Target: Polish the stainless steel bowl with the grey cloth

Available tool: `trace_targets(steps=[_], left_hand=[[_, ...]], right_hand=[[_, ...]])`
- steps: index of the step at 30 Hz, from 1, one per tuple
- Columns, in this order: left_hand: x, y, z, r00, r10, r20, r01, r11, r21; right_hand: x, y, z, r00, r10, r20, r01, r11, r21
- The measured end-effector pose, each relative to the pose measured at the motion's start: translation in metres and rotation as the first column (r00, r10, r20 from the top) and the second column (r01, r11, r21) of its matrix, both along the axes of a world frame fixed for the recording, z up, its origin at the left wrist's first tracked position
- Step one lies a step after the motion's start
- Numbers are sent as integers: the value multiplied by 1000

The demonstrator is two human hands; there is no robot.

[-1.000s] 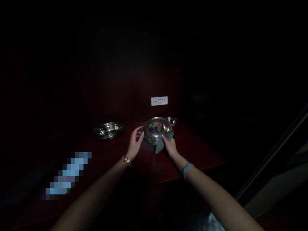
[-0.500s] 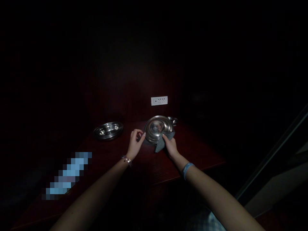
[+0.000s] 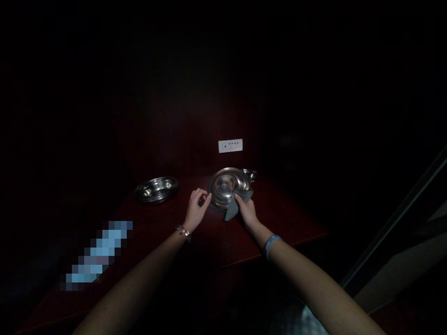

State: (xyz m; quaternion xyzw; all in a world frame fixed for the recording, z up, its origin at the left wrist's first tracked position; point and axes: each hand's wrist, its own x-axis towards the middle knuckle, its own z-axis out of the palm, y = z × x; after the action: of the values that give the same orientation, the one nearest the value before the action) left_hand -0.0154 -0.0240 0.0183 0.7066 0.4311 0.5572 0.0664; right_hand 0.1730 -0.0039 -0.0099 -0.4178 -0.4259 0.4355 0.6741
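Observation:
A shiny round steel plate (image 3: 223, 179) is tilted up over the dark red table. My left hand (image 3: 197, 208) is at its left rim, fingers curled and thumb tip against the edge, in a pinch. A grey-green cloth (image 3: 232, 210) is gripped in my right hand (image 3: 247, 211), thumb on top, and pressed to the plate's lower right part. The fingers under the cloth are hidden. Partly behind the plate, at its right, is another small steel dish (image 3: 252, 175).
Steel plates (image 3: 157, 190) lie stacked on the table (image 3: 240, 242) to the left. A blurred-out light blue item (image 3: 101, 253) lies near the left front. On the back wall is a white socket panel (image 3: 230, 145). The surroundings are very dark.
Almost nothing differs. Both hands, the cloth and the plate keep nearly the same place, with the view shifted very slightly.

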Motion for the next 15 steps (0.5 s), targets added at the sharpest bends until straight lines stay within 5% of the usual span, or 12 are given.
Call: trace_targets(steps=[15], left_hand=[[-2,2,-1,996,34,-84,-35,999,-4]], right_hand=[[0,0,0,999,2,54,-2,1000,-2]])
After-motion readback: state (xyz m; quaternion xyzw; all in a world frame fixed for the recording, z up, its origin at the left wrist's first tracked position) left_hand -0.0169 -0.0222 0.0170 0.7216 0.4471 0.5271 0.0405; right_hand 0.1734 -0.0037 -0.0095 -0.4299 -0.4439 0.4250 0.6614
